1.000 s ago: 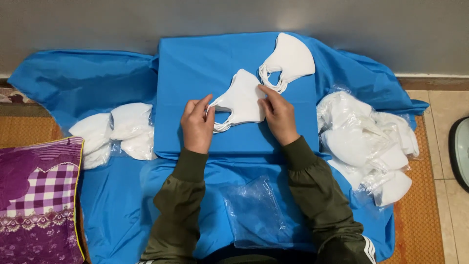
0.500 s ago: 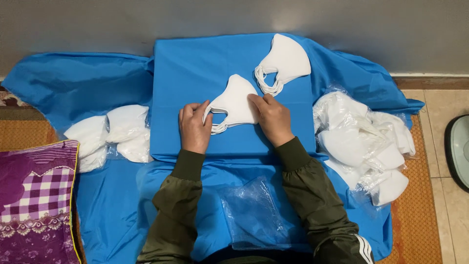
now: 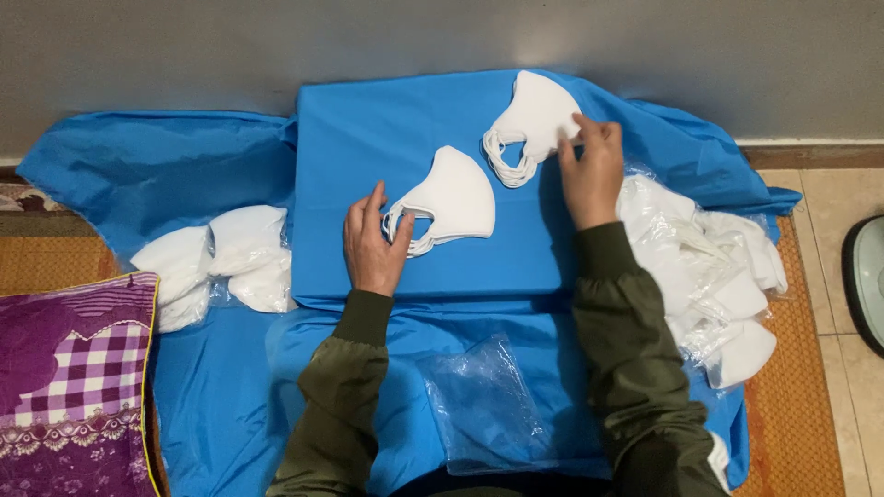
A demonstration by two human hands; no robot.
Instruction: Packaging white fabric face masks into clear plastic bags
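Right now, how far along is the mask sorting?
Looks done: bagged masks piled left. In hand: left hand rests on the near white mask, right hand touches the far mask stack. Left: loose pile at right, clear bag empty.
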